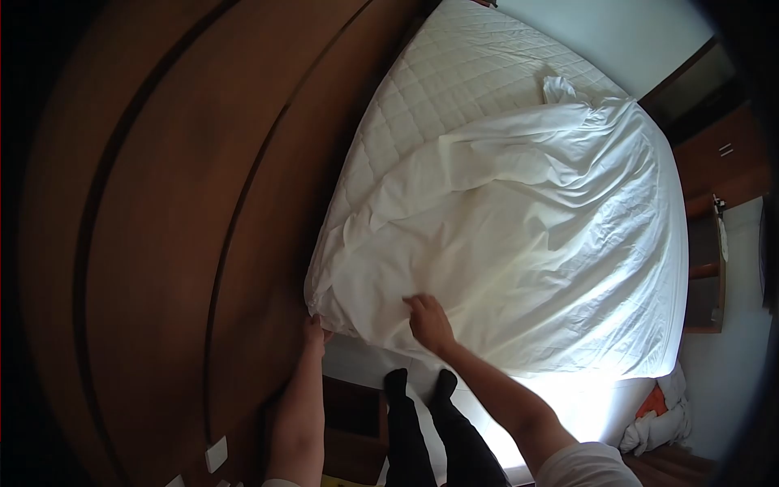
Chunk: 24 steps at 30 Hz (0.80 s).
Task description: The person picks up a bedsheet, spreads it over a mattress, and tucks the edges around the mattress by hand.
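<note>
A white bed sheet [487, 235] covers the near part of a quilted mattress [438, 77], its far edge bunched in loose folds. My left hand [316, 328] is at the mattress's near left corner, closed on the edge of the sheet; some of its fingers are hidden by the corner. Above the sheet near the front edge is my right hand [430, 323], fingers apart and slightly bent, holding nothing. Whether it touches the cloth I cannot tell.
Brown wood panels [178, 203] rise close along the bed's left side. My feet in black socks [396, 380] stand at its near edge. A heap of white and orange fabric [657, 418] lies at the lower right, below wooden shelving [704, 300].
</note>
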{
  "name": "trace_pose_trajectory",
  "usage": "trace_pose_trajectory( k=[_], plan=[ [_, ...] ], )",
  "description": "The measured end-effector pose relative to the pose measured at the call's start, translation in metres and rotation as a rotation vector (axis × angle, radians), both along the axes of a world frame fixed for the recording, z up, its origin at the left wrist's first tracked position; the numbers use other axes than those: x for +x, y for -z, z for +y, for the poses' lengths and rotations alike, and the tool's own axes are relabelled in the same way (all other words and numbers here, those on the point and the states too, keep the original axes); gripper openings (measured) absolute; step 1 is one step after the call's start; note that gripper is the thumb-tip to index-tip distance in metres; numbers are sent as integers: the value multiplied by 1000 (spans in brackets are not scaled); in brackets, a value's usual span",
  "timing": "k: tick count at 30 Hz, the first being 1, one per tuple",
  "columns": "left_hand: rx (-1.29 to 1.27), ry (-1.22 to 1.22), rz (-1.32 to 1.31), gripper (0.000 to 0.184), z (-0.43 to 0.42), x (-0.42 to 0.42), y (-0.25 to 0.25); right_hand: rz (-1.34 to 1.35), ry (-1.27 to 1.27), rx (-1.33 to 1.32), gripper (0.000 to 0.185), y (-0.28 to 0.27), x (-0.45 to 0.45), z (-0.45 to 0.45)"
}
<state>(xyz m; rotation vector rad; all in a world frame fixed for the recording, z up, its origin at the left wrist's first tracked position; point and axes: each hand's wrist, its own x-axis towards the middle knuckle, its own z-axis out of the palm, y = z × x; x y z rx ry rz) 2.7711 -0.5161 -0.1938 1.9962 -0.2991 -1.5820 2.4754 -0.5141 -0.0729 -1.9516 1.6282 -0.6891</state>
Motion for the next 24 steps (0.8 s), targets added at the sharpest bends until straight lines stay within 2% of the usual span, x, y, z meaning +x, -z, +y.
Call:
trace_pose_trajectory(
  k=[2,6,8,10,12,15,17,19,21,24],
  plan=[
    [71,-200,124,33,0,-13,-7,-27,39,47,31,4,-4,41],
    [-6,-305,146,35,6,-36,-7,-44,97,167,33,-18,-9,103],
    [135,-141,1,38,12,-41,-5,-59,148,193,34,-36,-14,112],
    [171,-173,-211,40,20,-50,14,-56,204,234,38,-55,-27,111],
    [40,-5,-133,37,22,-67,-33,-55,285,204,39,-72,-45,104],
    [-64,206,-19,31,19,-89,-59,-58,418,185,40,-106,-85,97],
    [-270,98,-45,11,33,-157,-150,-67,514,175,41,-132,-111,103],
    [-294,386,216,8,52,-188,-192,-108,583,176,41,-159,-141,122],
    [-153,590,260,16,81,-218,-212,-101,693,113,40,-189,-176,158],
    [-77,891,277,15,122,-256,-214,-197,767,160,38,-212,-229,234]
  ],
)
